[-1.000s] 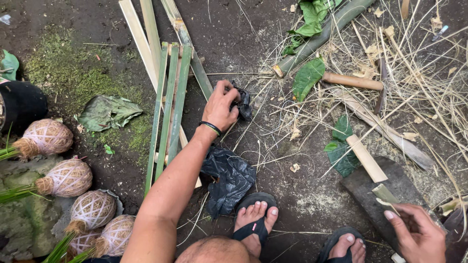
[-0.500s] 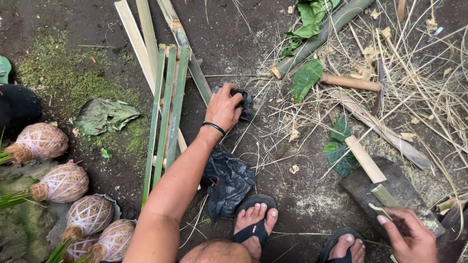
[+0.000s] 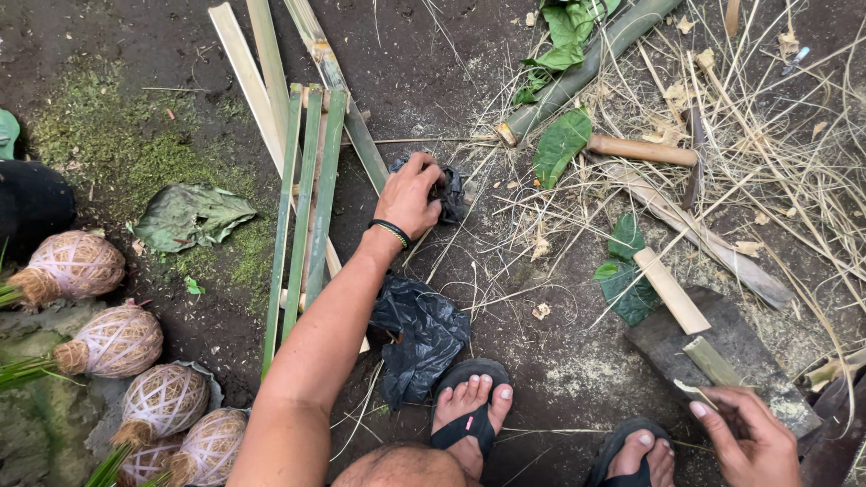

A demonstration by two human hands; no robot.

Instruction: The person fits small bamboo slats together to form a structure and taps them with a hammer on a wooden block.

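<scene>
Fingers [image 3: 431, 173] of the left hand [image 3: 410, 197] curl down onto a small dark crumpled bag [image 3: 451, 194] on the ground [image 3: 559, 370], pinching its top edge; arm stretched fwd across the body, so the grab looks like a reach for sth lying just out of easy range. Right hand [image 3: 747, 442] sits low by the right foot; its fingers [image 3: 713, 417] pinch a thin green sliver [image 3: 690, 390] w/ thumb and forefinger, end resting near the flat dark wooden block [image 3: 722, 347], prob. used as a chopping base. On that block lie two short bamboo pieces [image 3: 672, 290], angled across it.

Green bamboo strips [image 3: 307, 207] lie side by side, parallel, just left of the left forearm; paler slats [image 3: 248, 77] run under them at a slant. A larger black plastic bag [image 3: 419, 334] lies crumpled beside the left foot [image 3: 469, 410]. String-wrapped root balls [image 3: 117, 341] w/ grass shoots line up in a row at far left. A thick bamboo pole [image 3: 586, 68] and dry straw [image 3: 794, 171] lie scattered top right.
</scene>
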